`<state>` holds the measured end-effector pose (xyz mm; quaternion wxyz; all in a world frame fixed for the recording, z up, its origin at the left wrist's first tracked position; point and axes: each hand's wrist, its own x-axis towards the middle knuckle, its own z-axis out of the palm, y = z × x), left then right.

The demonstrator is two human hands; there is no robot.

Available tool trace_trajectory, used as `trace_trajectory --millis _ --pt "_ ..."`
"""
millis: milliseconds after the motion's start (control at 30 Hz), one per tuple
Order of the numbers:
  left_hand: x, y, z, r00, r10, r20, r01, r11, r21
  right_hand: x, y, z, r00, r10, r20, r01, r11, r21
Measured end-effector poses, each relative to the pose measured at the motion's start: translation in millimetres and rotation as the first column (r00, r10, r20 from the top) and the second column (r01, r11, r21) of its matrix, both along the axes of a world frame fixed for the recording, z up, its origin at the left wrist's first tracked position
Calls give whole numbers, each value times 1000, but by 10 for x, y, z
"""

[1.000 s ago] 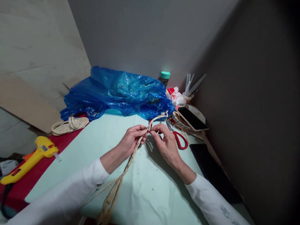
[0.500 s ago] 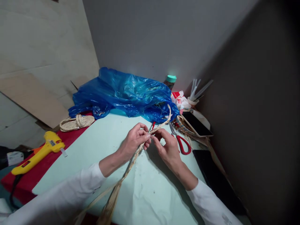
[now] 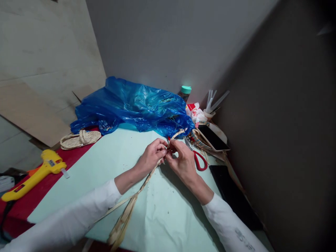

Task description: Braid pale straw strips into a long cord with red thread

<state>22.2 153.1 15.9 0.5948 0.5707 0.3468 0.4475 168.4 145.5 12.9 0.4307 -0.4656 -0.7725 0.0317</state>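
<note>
A braid of straw-coloured plant fibre (image 3: 148, 177) runs diagonally over the pale green sheet, its loose strands (image 3: 123, 224) fanning out toward the near edge. My left hand (image 3: 153, 151) is closed on the braid, thumb and fingers pinching it. Right beside it, my right hand (image 3: 180, 157) also pinches the braid, fingertips almost touching the left ones. The braid's far end (image 3: 179, 133) sticks out beyond the fingers toward the blue bag. A small red piece (image 3: 168, 139) shows just behind the fingertips. What exactly lies between the fingertips is hidden.
A blue plastic bag (image 3: 131, 105) fills the back. At left lie a woven slipper (image 3: 80, 139) and a yellow glue gun (image 3: 34, 175) on red cloth. Red-handled scissors (image 3: 201, 161), a tablet-like device (image 3: 214, 137), a black flat object (image 3: 231, 192) and glue sticks (image 3: 211, 101) are at right.
My right hand has moved in against the left and closed on the braid. The braid's far end has dropped lower. The whole view has shifted slightly.
</note>
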Motion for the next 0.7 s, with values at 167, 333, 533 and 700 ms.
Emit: trace_trajectory --millis 167,333,533,700 --pt "41 41 -19 999 -9 34 11 999 -53 78 17 47 1000 12 -12 -13 1000 -19" --pt "46 38 -41 993 14 117 2 991 -136 117 -9 73 996 29 87 -26 999 -29" --pt "66 22 3 994 110 5 -109 990 -91 117 -38 79 995 15 97 -10 998 -56" --pt "71 -21 25 995 91 -41 -94 992 -88 115 -39 79 983 -47 175 59 997 -60"
